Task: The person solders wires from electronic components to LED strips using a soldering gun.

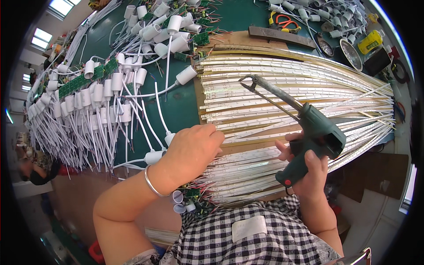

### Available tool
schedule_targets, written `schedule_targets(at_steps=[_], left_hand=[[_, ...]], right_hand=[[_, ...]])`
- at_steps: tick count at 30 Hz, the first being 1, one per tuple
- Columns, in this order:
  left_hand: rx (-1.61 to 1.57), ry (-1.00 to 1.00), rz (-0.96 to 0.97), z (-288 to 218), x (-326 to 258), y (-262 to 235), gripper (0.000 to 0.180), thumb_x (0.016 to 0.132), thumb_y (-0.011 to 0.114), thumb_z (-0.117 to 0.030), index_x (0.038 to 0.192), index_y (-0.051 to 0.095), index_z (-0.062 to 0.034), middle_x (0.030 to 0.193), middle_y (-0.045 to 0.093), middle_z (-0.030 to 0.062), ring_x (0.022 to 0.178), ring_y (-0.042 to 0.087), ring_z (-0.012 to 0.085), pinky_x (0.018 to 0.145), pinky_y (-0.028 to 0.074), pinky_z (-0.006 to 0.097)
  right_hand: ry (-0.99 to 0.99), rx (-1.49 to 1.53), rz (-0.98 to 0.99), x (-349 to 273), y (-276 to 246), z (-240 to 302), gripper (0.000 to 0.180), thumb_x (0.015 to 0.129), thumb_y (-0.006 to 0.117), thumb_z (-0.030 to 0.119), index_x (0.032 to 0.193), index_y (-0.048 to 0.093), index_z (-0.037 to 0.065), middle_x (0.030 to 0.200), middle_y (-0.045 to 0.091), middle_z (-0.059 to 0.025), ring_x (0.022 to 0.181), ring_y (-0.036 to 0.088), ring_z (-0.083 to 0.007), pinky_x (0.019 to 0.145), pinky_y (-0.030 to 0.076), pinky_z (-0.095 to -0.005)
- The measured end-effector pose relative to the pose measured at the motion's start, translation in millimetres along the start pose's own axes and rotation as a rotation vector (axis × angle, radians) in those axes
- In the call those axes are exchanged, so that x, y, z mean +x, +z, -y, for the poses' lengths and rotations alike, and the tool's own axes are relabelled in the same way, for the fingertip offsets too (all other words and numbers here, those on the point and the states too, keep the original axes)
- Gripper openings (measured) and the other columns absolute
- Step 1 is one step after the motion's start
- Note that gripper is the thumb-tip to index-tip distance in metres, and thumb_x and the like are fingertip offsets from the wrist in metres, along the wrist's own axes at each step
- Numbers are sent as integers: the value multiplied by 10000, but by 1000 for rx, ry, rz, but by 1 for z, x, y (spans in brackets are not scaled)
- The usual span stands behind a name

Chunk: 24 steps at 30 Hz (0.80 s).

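My right hand (312, 173) is wrapped round the handle of a dark green soldering gun (321, 128). Its metal barrel and thin bent tip point up and left, over a row of long, thin white LED strips (260, 87) and apart from them. My left hand (194, 148), palm down, is at the left ends of the strips. Its fingers are bent together, and what they grip, if anything, is hidden beneath them. Just left of its wrist lies a white cylindrical cap with a cable (153, 157). Small green circuit boards (193, 193) with red wires lie at the near strip ends.
Many white caps with cables (117, 81) and green boards cover the table's left side. At the back are a dark metal bar (281, 37), orange-handled pliers (286, 21), more caps, a round metal dish (351, 54) and a yellow bottle (370, 41).
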<state>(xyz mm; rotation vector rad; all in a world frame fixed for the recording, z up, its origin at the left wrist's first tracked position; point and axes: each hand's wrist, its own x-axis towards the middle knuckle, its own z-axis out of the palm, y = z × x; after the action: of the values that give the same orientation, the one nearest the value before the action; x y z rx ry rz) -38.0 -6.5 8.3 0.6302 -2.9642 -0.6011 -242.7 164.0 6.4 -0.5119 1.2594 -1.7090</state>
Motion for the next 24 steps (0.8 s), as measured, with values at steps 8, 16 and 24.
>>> schedule_targets(at_steps=[8,16,24], left_hand=[[94,12,65,-4,1,-1,157,762,712,-154,857,604,-91,840,570,68,778,607,271,651,506,385],[41,-10,15,-3,1,5,111,782,695,-167,815,617,-95,827,573,64,800,587,276,666,500,387],[-93,-87,172,4,3,-1,112,816,674,-185,812,611,-92,849,584,67,874,567,300,797,436,410]], right_hand=[[-63,39,-51,-7,-6,2,624,846,634,263,1339,410,-46,1134,585,-217,995,633,-305,766,546,-391],[-58,52,-59,-10,-8,4,619,844,644,257,1339,413,-34,1131,587,-211,997,638,-313,776,548,-395],[-57,53,-64,-10,-10,4,621,840,652,257,1333,416,-39,1117,590,-213,909,657,-305,806,542,-405]])
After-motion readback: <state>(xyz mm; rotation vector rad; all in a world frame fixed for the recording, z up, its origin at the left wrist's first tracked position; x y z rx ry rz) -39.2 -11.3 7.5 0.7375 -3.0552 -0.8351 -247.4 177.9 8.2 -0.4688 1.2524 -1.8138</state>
